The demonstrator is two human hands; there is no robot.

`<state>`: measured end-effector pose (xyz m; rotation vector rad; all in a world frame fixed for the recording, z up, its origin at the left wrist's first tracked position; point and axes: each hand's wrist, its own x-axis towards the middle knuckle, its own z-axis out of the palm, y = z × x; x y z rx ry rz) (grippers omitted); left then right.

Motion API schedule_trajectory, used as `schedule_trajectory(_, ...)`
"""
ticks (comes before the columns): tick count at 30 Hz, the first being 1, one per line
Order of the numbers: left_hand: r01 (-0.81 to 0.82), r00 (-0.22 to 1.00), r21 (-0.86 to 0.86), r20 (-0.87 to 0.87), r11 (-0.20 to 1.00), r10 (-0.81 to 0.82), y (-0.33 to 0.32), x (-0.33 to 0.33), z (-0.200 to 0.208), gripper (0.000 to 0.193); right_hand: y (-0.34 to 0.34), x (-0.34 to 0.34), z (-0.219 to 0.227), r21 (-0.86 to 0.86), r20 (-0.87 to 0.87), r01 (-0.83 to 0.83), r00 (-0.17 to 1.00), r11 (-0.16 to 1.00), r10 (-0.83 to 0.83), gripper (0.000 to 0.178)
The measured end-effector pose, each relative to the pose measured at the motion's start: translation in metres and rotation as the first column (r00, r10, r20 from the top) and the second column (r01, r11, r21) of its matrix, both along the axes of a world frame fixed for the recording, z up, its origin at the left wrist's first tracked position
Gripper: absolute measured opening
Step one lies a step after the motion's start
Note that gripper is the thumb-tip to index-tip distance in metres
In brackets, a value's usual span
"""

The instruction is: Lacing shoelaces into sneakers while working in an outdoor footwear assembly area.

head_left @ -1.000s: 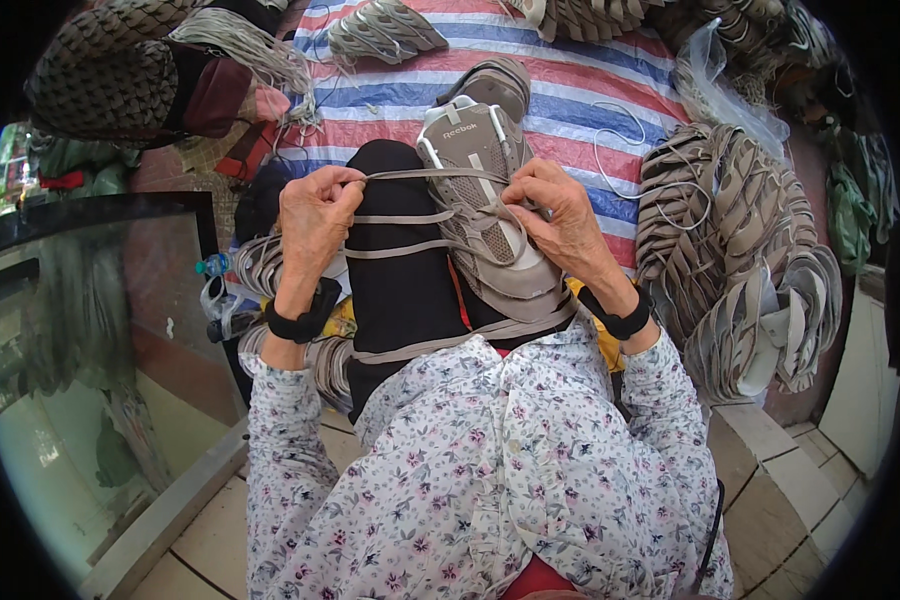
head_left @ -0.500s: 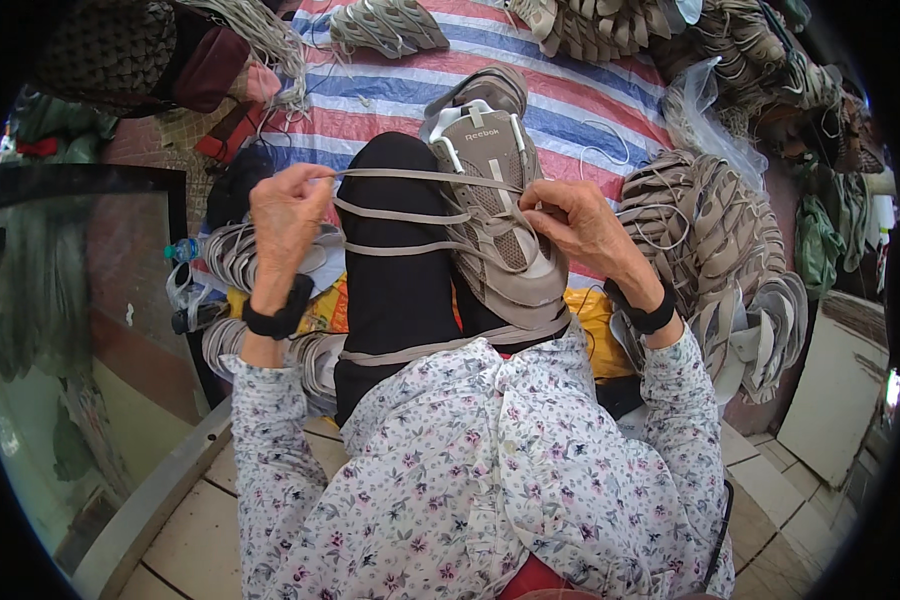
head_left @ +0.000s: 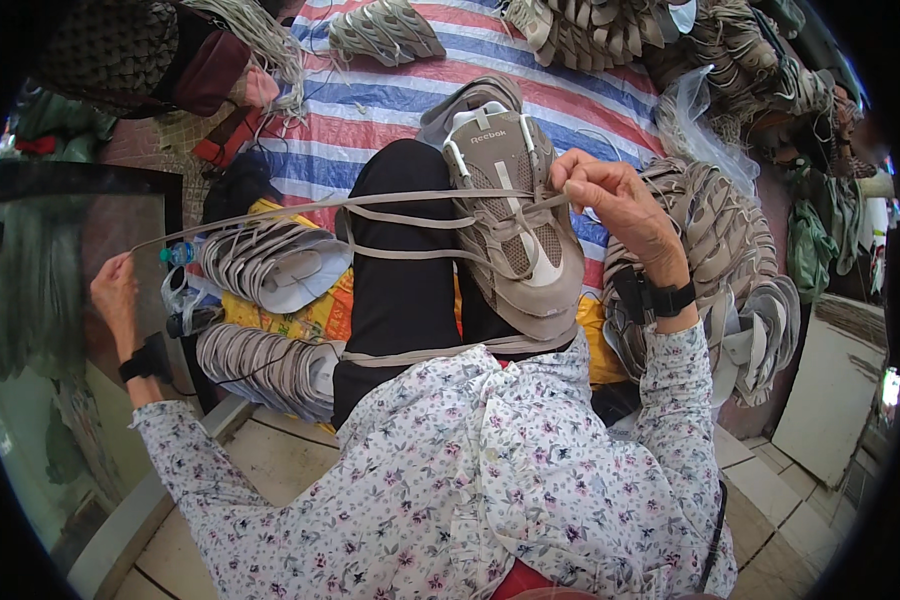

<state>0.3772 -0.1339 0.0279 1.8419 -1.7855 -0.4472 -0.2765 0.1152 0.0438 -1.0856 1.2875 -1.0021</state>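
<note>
A taupe shoe upper (head_left: 555, 290) with mesh panels and white edging lies on my right thigh, toe toward me. Flat taupe lace (head_left: 405, 254) crosses my black-trousered left leg in several loose loops. My left hand (head_left: 116, 295) is far out to the left, pinching one lace stretched taut from the upper. Beside the upper's right edge, my right hand (head_left: 620, 205) grips a short stretch of lace between thumb and fingers. Another strip of lace (head_left: 410, 355) passes over my upper thighs.
Stacked shoe uppers (head_left: 270, 365) stand by my left leg, and a large bundle of uppers (head_left: 705, 230) is at my right. Ahead spreads a striped plastic sheet (head_left: 355, 130) with another upper (head_left: 385, 32) on it. A glass panel (head_left: 60, 330) stands at far left.
My left hand has swung far out to the left, drawing the lace long. My right hand has risen slightly rightward and pulls lace at the upper's edge. The upper has shifted a little right.
</note>
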Motion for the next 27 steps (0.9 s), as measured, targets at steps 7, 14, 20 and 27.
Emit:
schedule_trajectory(7,-0.221,0.967,-0.103,0.103,0.970,0.231,0.014,0.139,0.044,0.021,-0.005,-0.006,-0.021,-0.004,-0.089,-0.028,0.996,1.000,0.028,0.026)
schedule_trajectory(14,-0.250,0.940,-0.177,0.190,0.952,0.282,0.035,0.231,0.118,0.020,-0.017,0.005,-0.017,-0.035,-0.141,0.076,0.987,0.996,-0.080,0.021)
schedule_trajectory(20,-0.015,1.000,-0.215,0.003,0.977,0.016,0.025,0.004,0.087,0.021,-0.034,0.030,-0.004,-0.232,-0.392,-0.078,0.920,0.970,-0.020,0.015)
schedule_trajectory(27,0.716,0.672,0.019,-0.292,0.698,-0.681,0.137,-0.340,0.025,0.016,-0.038,0.049,-0.009,-0.266,-0.631,-0.317,0.771,0.910,0.084,0.011)
